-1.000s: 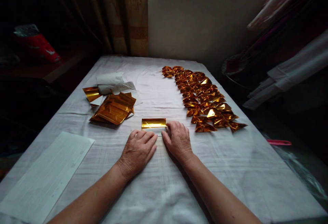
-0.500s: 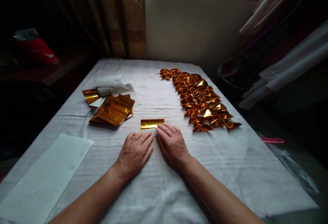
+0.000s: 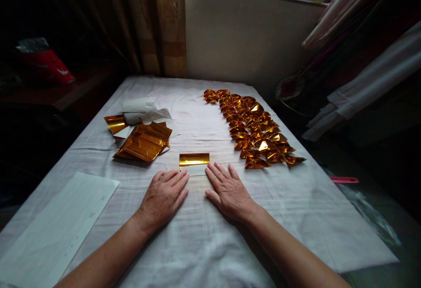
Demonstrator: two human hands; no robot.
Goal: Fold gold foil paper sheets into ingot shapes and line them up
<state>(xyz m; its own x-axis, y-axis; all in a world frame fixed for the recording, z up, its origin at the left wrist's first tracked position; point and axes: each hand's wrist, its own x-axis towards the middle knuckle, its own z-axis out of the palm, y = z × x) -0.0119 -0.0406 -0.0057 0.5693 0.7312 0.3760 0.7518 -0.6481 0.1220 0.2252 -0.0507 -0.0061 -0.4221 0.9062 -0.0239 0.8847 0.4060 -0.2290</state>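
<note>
- The small foil sheet (image 3: pixel 194 160) lay on the white cloth (image 3: pixel 305 226), just ahead of the hands, its gold part above a pale strip.
- The left hand (image 3: pixel 163 196) was palm down, fingers straight and close together, gripping nothing; its fingertips met the sheet's near left corner.
- The right hand (image 3: pixel 228 193) was spread flat, also holding nothing, its fingertips at the sheet's near right corner.
- Uneven pressure from the 2 hands could have turned the sheet askew, so that any crease came out crooked.
- The cloth was wrinkled; a ridge beneath the foil could have spoiled a sharp edge, and a tug on the fabric could have shifted everything on it.
- A wide swing of the right arm could have knocked the nearest folded gold pieces (image 3: pixel 259 132) out of their rows.
- The loose foil stack (image 3: pixel 143 142) lay fanned and could have slid if brushed by the left hand.
- The long pale paper (image 3: pixel 59 231) bore faint lines and small marks, too blurred to read.
- The red container (image 3: pixel 49 65) showed a white curved mark; no brand was legible.
</note>
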